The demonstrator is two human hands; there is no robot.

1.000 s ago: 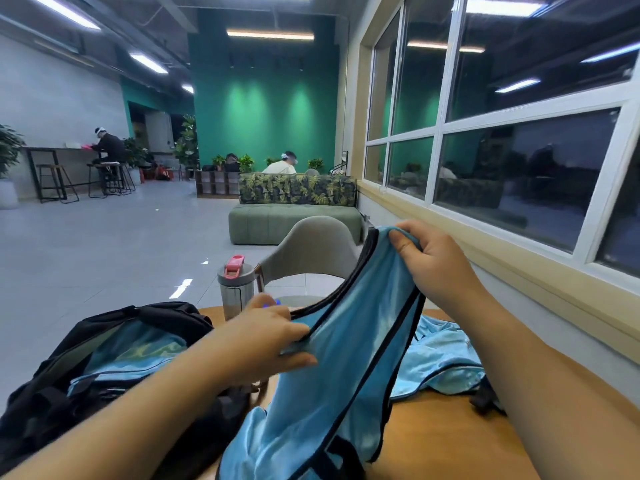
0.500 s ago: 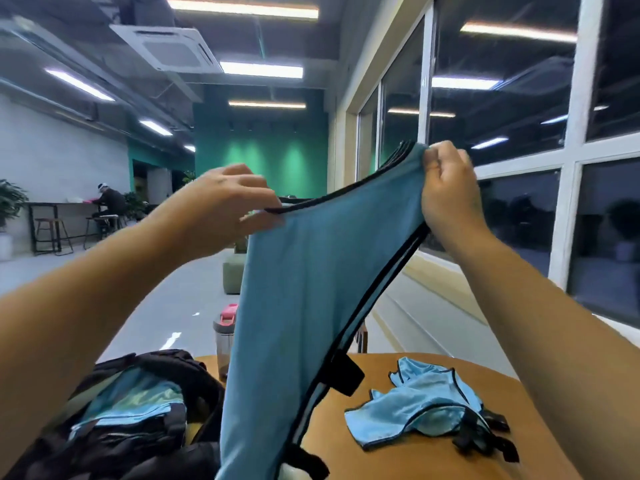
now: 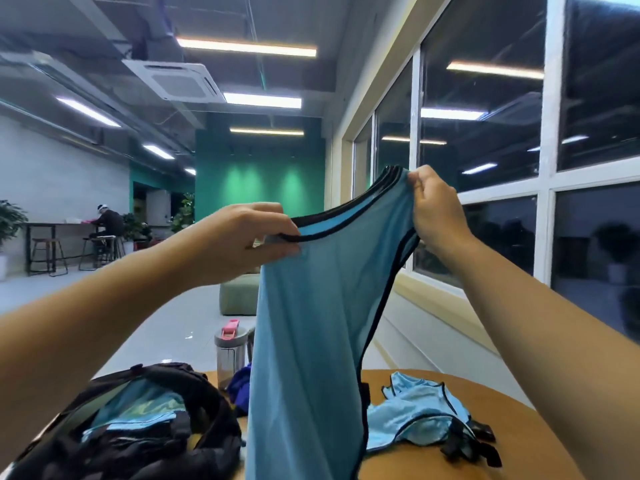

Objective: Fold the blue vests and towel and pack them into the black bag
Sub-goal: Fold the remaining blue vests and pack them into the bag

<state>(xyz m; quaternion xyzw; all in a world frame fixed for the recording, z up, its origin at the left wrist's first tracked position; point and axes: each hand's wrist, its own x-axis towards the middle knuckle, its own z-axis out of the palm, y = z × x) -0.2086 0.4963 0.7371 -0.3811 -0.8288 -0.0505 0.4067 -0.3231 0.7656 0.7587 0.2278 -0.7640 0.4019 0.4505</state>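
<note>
A light blue vest [image 3: 311, 341] with black trim hangs in the air in front of me. My left hand [image 3: 239, 237] pinches its top edge on the left, and my right hand [image 3: 433, 213] pinches its raised right shoulder. The cloth drops down past the table's edge. A second blue vest [image 3: 415, 414] lies crumpled on the wooden table [image 3: 502, 441] at the right. The black bag [image 3: 194, 445] sits open at the lower left with folded blue cloth [image 3: 138, 410] inside.
A grey bottle [image 3: 230, 355] with a pink lid stands behind the bag, next to a dark blue-purple cloth [image 3: 240, 384]. Windows line the right side. A green sofa [image 3: 239, 296] and open floor lie beyond the table.
Both hands have lifted the vest from table height up into the air and spread its top edge apart. My view has tilted upward.
</note>
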